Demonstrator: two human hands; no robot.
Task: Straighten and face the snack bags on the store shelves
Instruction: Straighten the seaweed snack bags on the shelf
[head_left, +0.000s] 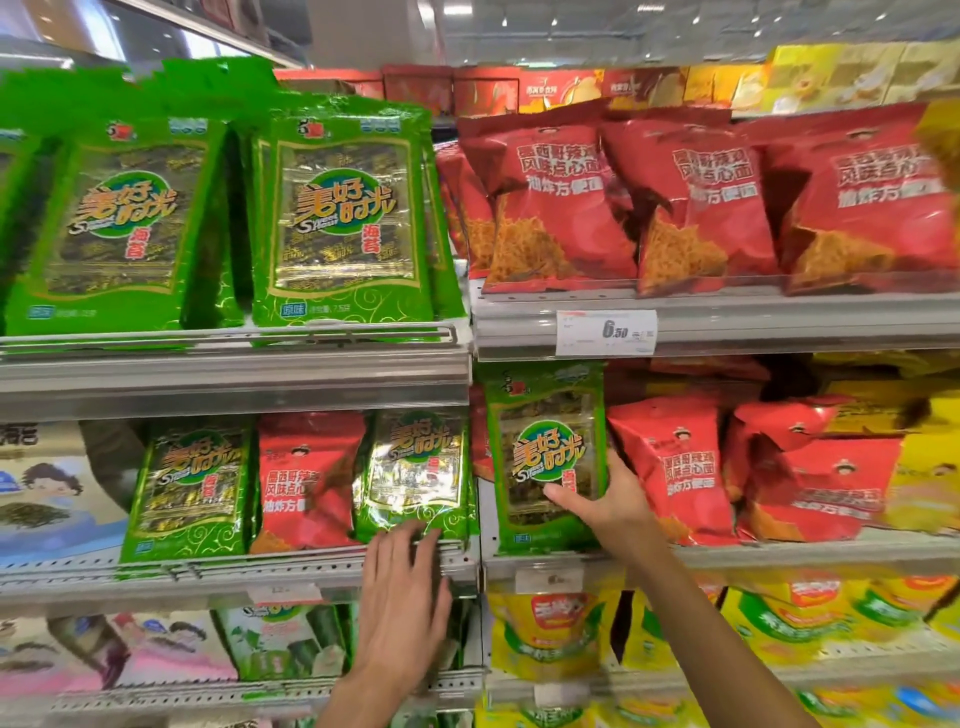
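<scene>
The right hand (605, 501) grips a green seaweed bag (545, 457) upright on the middle shelf (779, 558) beside red bags (670, 467), apparently to face it, while the left hand (402, 571), fingers straight, steadies another green bag (415, 473).

L hand (402, 566) fingers straight, extended; R hand (605, 499) grip curled.

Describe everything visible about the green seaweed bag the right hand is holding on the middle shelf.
The green bag is a glossy foil pouch with a dark window showing seaweed, a round green logo with yellow lettering and gold swirls near the bottom. It stands upright, facing forward, at the left end of the right-hand middle shelf, beside red bags. The right hand grips its lower right side, thumb across the front.
</scene>
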